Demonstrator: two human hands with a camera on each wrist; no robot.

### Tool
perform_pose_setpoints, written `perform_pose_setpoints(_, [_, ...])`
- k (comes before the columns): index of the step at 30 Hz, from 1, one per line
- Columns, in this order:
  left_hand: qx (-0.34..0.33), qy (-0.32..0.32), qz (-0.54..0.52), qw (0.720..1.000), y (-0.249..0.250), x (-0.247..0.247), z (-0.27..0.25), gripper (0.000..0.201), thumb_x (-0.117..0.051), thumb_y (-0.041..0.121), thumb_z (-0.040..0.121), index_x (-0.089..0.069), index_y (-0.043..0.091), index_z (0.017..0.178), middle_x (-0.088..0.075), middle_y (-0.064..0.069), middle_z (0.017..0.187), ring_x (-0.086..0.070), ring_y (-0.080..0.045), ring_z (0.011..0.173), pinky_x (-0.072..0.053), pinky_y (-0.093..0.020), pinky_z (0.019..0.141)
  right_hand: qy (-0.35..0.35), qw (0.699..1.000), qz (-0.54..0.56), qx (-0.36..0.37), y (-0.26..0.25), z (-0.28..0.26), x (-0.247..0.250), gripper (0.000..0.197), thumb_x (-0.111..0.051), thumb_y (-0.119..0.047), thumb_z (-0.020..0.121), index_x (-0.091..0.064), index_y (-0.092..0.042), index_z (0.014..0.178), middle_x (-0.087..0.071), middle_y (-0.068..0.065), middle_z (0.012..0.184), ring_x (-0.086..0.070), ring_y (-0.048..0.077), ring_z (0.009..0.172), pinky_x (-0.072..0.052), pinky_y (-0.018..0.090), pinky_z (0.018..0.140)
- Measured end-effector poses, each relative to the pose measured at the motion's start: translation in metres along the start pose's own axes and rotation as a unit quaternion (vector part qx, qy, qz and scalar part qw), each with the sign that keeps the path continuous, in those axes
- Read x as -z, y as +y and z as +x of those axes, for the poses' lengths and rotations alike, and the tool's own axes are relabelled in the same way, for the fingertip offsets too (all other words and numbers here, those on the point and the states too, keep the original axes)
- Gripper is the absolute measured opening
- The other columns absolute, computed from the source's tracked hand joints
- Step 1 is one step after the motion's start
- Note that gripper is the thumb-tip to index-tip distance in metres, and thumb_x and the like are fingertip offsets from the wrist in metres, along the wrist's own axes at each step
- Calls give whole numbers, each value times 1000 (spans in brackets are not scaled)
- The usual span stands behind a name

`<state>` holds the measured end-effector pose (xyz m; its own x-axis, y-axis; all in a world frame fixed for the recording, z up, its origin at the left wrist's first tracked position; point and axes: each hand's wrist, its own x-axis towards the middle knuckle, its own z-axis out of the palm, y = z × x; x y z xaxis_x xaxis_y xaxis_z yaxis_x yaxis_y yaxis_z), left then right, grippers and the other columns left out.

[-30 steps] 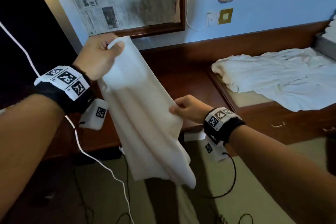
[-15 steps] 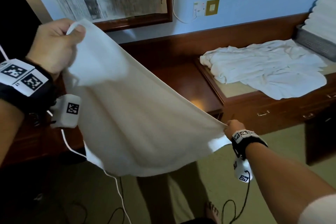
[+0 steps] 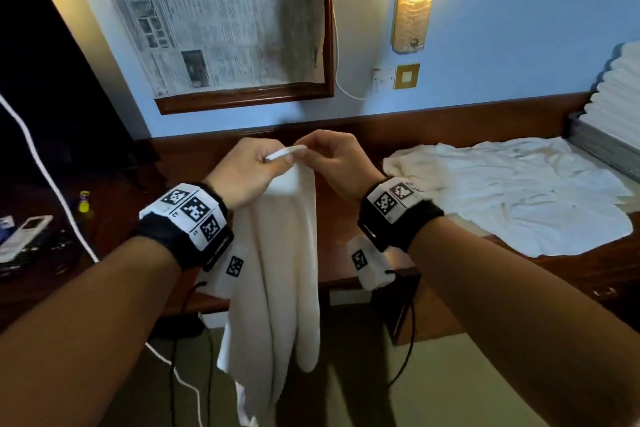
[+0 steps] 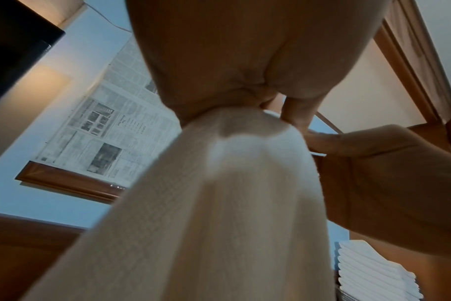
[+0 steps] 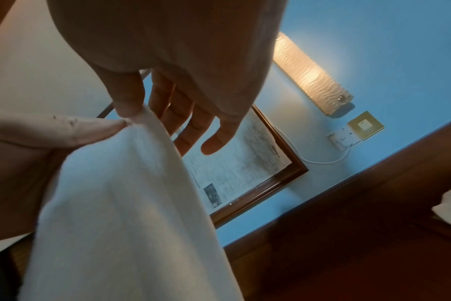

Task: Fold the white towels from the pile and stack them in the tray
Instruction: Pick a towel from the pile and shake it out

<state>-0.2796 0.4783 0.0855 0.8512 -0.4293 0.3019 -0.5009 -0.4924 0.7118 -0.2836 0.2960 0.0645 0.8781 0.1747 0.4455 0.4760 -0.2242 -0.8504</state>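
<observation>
our left hand (image 3: pixel 250 173) and right hand (image 3: pixel 335 163) meet above the bench (image 3: pixel 349 218), fingers (image 3: pixel 277 160) of each pinching the top edge of one white towel (image 3: pixel 277 274) — the right between thumb and forefinger, its other fingers loose. the towel hangs doubled in long soft folds, finely woven, its ends past the bench front. to the right lie the crumpled pile (image 3: pixel 519 194) and the tray (image 3: pixel 602 146) of folded towels (image 3: pixel 620 97).
</observation>
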Motion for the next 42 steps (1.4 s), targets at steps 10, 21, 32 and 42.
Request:
perform_pose_setpoints(10, [12, 169, -52, 984, -1, -11, 10, 42, -62, 21, 99, -45, -4, 71, -40, -7, 62, -36, -11, 55, -28, -29, 54, -6, 996, -60, 61, -19, 54, 21, 21, -62, -8, 92, -55, 4, 76, -41, 0, 65, -36, 9, 60, -35, 26, 61])
perform_pose_setpoints(21, [8, 274, -183, 944, 11, -71, 34, 31, -62, 25, 100, -63, 2, 78, -48, -19, 65, -43, -19, 61, -34, -31, 59, 20, 987, -120, 109, -39, 94, 87, 16, -62, -15, 90, -62, -5, 77, -49, -4, 64, -43, 7, 60, -40, 27, 61])
perform_pose_setpoints(32, [-25, 258, -106, 960, 52, -72, 82, 26, -61, 37, 92, -65, 17, 74, -48, -8, 57, -41, -20, 48, -37, -29, 53, 16, 970, -188, 151, -47, 89, 148, 12, -62, -13, 90, -70, -6, 89, -67, 9, 79, -62, 24, 75, -51, 35, 71])
perform_pose_setpoints(42, [-12, 182, -102, 978, 44, -77, 87, 27, -64, 7, 97, -74, 31, 88, -67, -18, 72, -58, -16, 61, -47, -30, 69, 86, 964, -207, 145, -51, 99, 178, 12, -63, -15, 92, -72, -7, 92, -69, 12, 85, -59, 16, 74, -51, 32, 71])
